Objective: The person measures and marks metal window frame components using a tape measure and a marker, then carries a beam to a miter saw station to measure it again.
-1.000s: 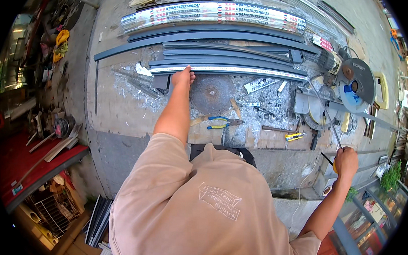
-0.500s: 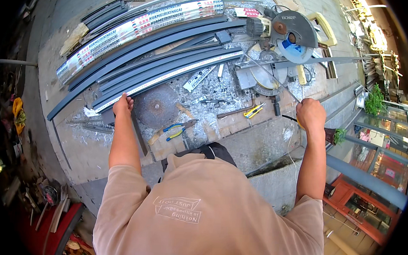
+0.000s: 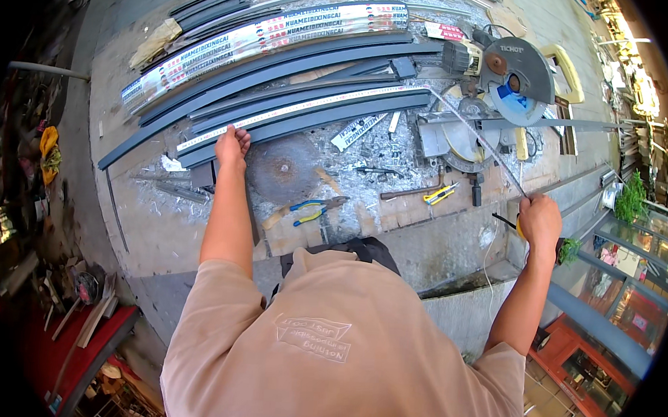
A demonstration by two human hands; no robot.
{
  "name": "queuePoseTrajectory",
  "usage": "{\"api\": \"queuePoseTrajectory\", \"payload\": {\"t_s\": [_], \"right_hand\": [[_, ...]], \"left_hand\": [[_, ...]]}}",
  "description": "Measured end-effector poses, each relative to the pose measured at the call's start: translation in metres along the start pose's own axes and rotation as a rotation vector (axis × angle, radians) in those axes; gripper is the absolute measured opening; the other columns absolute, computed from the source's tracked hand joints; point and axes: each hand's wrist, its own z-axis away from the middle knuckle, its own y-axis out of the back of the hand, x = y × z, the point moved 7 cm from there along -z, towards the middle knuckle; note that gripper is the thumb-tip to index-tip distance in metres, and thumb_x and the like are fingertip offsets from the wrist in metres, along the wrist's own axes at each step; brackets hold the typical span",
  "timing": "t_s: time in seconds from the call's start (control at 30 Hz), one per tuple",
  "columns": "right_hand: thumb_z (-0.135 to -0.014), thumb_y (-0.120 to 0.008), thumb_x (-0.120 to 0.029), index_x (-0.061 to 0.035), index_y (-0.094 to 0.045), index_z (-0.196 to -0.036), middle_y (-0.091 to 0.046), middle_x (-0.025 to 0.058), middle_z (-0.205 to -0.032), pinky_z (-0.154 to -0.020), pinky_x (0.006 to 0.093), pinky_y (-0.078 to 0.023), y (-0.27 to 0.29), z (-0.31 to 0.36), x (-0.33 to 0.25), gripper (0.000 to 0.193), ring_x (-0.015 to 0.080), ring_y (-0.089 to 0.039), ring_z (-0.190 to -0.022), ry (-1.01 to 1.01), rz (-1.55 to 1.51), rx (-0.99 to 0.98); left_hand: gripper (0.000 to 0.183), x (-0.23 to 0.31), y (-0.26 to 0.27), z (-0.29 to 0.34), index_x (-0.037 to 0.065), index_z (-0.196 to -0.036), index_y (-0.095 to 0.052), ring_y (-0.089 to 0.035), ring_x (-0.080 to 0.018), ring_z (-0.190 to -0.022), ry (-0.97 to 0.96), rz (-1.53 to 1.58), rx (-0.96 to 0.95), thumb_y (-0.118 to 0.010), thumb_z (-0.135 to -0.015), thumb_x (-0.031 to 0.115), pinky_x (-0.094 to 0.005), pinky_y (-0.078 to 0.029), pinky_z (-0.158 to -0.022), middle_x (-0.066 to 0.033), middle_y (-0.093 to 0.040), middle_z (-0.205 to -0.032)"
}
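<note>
A white measuring tape (image 3: 309,112) lies stretched along dark grey metal profiles (image 3: 331,112). Past their right ends it twists and runs down to my right hand (image 3: 540,219). That hand is closed around the tape's case, mostly hidden, with a bit of yellow showing beneath the fingers. My left hand (image 3: 232,147) is closed near the tape's left end, its fingertips at the tape and the front profile; the exact grip is partly hidden. Nearest to the left hand lies a round saw blade (image 3: 283,168). Blue-and-yellow pliers (image 3: 317,209) rest closer to me.
A miter saw (image 3: 499,89) stands at the back right, a long bar across its base. Wrapped profiles (image 3: 267,39) lie at the back. A yellow utility knife (image 3: 440,194), a rusty rod (image 3: 413,192) and metal shavings are scattered near the table's front edge.
The view has shifted, moving the scene rightward. My left hand and the tape have moved farther back across the profiles. My right hand has come slightly nearer to me.
</note>
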Motion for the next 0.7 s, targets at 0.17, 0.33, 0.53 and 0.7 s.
{"api": "queuePoseTrajectory", "payload": {"t_s": [0.17,0.33,0.53,0.7], "right_hand": [[-0.090,-0.059,-0.029,0.0034,-0.075,-0.088,-0.070,0.0307,-0.092,-0.086,0.0551,-0.054,-0.014,0.005,0.013,0.036,0.0484,-0.069,-0.093,-0.002,-0.098,0.026],[-0.091,-0.059,-0.028,0.0036,-0.075,-0.089,-0.069,0.0317,-0.088,-0.082,0.0547,-0.054,-0.027,0.008,0.022,0.035,0.0488,-0.070,-0.088,0.069,-0.149,0.035],[-0.091,-0.061,-0.028,0.0052,-0.073,-0.084,-0.067,0.0305,-0.079,-0.076,0.0513,-0.052,-0.047,0.016,0.038,0.036,0.0471,-0.068,-0.077,0.015,-0.311,-0.026],[-0.093,-0.062,-0.028,0.0048,-0.075,-0.088,-0.070,0.0291,-0.080,-0.077,0.0487,-0.053,-0.056,0.028,0.039,0.035,0.0431,-0.071,-0.077,-0.014,-0.350,-0.051]], "left_hand": [[0.030,0.007,-0.019,-0.010,0.006,-0.107,-0.063,-0.071,-0.0176,-0.074,-0.010,0.019,-0.035,-0.052,-0.111,0.033,-0.0293,-0.057,-0.062,-0.0052,-0.072,-0.088],[0.028,0.003,-0.028,-0.021,0.005,-0.105,-0.061,-0.070,-0.0184,-0.071,-0.002,0.057,-0.030,-0.050,-0.112,0.030,-0.0311,-0.056,-0.057,-0.0072,-0.071,-0.088],[0.029,0.001,-0.030,-0.014,0.005,-0.106,-0.062,-0.070,-0.0169,-0.071,-0.002,0.058,0.000,-0.050,-0.112,0.031,-0.0295,-0.055,-0.059,-0.0072,-0.071,-0.088],[0.031,0.007,-0.024,-0.012,0.005,-0.104,-0.064,-0.068,-0.0160,-0.069,-0.028,0.065,0.022,-0.050,-0.112,0.032,-0.0291,-0.052,-0.057,-0.0062,-0.071,-0.086]]}}
